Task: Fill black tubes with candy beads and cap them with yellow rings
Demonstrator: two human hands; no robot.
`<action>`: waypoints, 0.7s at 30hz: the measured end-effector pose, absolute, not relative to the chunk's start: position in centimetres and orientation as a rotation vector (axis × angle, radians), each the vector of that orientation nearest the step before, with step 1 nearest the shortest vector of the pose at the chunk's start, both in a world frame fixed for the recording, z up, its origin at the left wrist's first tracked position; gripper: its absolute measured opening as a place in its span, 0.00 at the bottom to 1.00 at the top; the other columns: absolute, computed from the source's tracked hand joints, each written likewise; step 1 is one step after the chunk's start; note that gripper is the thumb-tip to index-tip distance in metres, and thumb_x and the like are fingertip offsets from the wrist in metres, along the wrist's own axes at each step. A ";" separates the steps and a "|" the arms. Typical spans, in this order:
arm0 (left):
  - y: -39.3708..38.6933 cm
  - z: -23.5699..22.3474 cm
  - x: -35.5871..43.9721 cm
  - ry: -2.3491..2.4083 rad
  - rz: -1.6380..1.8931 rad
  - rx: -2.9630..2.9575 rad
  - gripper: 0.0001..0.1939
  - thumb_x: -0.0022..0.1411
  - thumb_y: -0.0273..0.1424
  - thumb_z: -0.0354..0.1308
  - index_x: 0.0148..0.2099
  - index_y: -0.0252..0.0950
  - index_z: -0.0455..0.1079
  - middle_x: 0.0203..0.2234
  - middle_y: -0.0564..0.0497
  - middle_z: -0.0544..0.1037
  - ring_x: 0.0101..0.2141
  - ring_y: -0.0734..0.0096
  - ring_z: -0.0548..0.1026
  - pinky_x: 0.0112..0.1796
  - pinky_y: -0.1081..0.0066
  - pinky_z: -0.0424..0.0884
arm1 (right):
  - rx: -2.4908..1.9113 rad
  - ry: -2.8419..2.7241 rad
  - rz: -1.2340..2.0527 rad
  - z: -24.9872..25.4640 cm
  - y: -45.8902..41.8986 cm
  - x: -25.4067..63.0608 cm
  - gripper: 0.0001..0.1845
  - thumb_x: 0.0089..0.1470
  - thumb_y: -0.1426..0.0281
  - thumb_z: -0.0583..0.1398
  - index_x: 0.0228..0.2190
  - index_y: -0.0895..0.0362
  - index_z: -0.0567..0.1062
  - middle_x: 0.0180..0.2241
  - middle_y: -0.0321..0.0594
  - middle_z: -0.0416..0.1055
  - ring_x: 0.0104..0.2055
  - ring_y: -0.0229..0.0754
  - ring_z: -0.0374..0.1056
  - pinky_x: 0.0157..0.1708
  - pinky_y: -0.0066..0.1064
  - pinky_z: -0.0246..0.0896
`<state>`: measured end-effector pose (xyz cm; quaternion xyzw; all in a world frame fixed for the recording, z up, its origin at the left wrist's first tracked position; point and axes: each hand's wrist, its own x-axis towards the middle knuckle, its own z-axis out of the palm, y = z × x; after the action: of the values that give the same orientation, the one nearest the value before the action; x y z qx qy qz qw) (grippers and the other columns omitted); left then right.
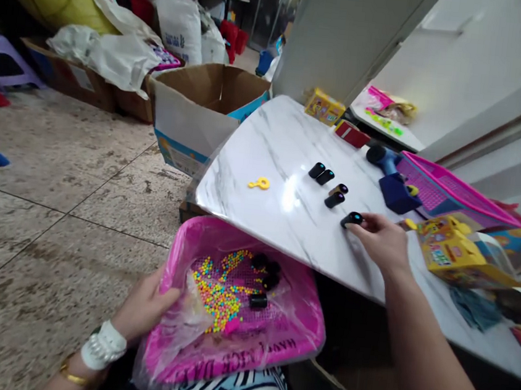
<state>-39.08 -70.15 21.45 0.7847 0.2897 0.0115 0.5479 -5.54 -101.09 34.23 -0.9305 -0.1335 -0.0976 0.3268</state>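
My left hand (146,307) grips the left rim of a pink tray (282,340) wrapped in clear plastic, held below the table edge. Inside the tray lie many small coloured beads (220,290) and several black cylinders (265,276). My right hand (379,237) rests on the white marble table (283,154), its fingers pinched on a black cylinder with a teal tip (351,219). Further black cylinders (321,173) (336,195) lie in pairs on the table beyond it. A small yellow key-shaped piece (260,184) lies alone to the left.
A blue toy drill (391,171), a pink basket (447,193) and a yellow toy box (450,249) stand at the table's right. An open cardboard box (199,111) sits on the floor left of the table. Bags, stools and boxes line the far floor.
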 end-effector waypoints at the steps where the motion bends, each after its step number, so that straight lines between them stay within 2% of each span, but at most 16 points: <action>1: -70.2 21.6 -39.1 0.691 0.025 1.859 0.19 0.52 0.39 0.52 0.42 0.33 0.70 0.24 0.53 0.74 0.27 0.64 0.71 0.29 0.70 0.68 | -2.415 -0.331 -0.154 34.1 -100.9 -4.6 0.24 0.40 0.60 0.69 0.40 0.60 0.78 0.25 0.36 0.72 0.22 0.35 0.64 0.23 0.28 0.60; 3: -70.3 21.8 -39.2 0.712 0.024 1.871 0.18 0.52 0.39 0.52 0.42 0.33 0.69 0.23 0.54 0.73 0.27 0.65 0.70 0.29 0.71 0.67 | -2.363 -0.297 -0.011 33.9 -100.5 -4.6 0.31 0.41 0.61 0.68 0.48 0.61 0.75 0.28 0.39 0.74 0.21 0.36 0.64 0.22 0.28 0.60; 5: -70.5 21.9 -39.3 0.723 0.031 1.882 0.17 0.52 0.38 0.52 0.41 0.33 0.69 0.23 0.54 0.71 0.26 0.67 0.68 0.28 0.72 0.66 | -2.421 -0.299 -0.194 33.9 -99.9 -6.9 0.34 0.43 0.61 0.68 0.52 0.59 0.73 0.30 0.41 0.76 0.25 0.38 0.68 0.28 0.30 0.63; 7: -70.6 22.0 -39.3 0.718 0.032 1.892 0.17 0.52 0.36 0.52 0.42 0.33 0.69 0.23 0.55 0.70 0.25 0.70 0.66 0.27 0.73 0.65 | -2.490 -0.386 -0.611 33.6 -99.3 -10.8 0.27 0.47 0.61 0.67 0.49 0.57 0.75 0.29 0.40 0.75 0.28 0.40 0.69 0.34 0.32 0.64; 9: -70.6 22.0 -39.2 0.702 0.033 1.889 0.17 0.51 0.35 0.51 0.42 0.32 0.69 0.22 0.56 0.69 0.24 0.71 0.65 0.27 0.73 0.63 | -2.473 -0.670 -0.762 32.7 -98.7 -15.1 0.18 0.52 0.62 0.64 0.44 0.54 0.77 0.29 0.39 0.75 0.28 0.40 0.69 0.35 0.31 0.65; 11: -70.7 22.0 -39.1 0.690 0.034 1.897 0.17 0.50 0.33 0.51 0.42 0.32 0.69 0.22 0.57 0.68 0.23 0.72 0.64 0.27 0.74 0.62 | -2.454 -1.162 -0.460 30.7 -98.0 -18.8 0.13 0.56 0.66 0.61 0.44 0.53 0.77 0.34 0.40 0.76 0.32 0.40 0.71 0.36 0.30 0.66; 13: -70.7 22.1 -39.0 0.687 0.032 1.925 0.17 0.50 0.33 0.51 0.41 0.33 0.69 0.21 0.57 0.68 0.23 0.73 0.64 0.26 0.74 0.61 | -2.477 -1.594 -0.013 27.8 -97.2 -21.0 0.14 0.57 0.70 0.60 0.45 0.53 0.76 0.43 0.43 0.76 0.41 0.44 0.72 0.40 0.32 0.67; 15: -70.8 22.1 -38.9 0.683 0.028 1.957 0.16 0.49 0.33 0.51 0.41 0.33 0.69 0.21 0.57 0.68 0.23 0.72 0.64 0.27 0.73 0.60 | -2.577 -1.799 0.368 24.8 -96.5 -21.7 0.16 0.55 0.75 0.58 0.46 0.55 0.75 0.48 0.46 0.74 0.47 0.49 0.70 0.42 0.36 0.67; 18: -70.9 22.2 -39.0 0.671 0.030 1.952 0.15 0.49 0.32 0.51 0.40 0.33 0.68 0.22 0.57 0.67 0.23 0.73 0.63 0.27 0.74 0.60 | -2.680 -1.648 0.737 21.6 -95.8 -21.6 0.19 0.56 0.76 0.55 0.50 0.58 0.71 0.42 0.47 0.76 0.41 0.48 0.73 0.38 0.35 0.67; 21: -70.9 22.0 -39.2 0.694 0.045 1.912 0.14 0.49 0.33 0.51 0.39 0.33 0.68 0.21 0.58 0.65 0.23 0.73 0.62 0.26 0.74 0.59 | -2.693 -1.379 0.821 20.9 -95.0 -21.5 0.20 0.61 0.65 0.55 0.52 0.62 0.67 0.34 0.47 0.77 0.34 0.48 0.74 0.34 0.34 0.66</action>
<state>-39.19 -70.90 22.03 0.7995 0.2902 0.0188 0.5257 -21.52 -95.03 20.88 -0.8590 -0.4399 0.2619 0.0033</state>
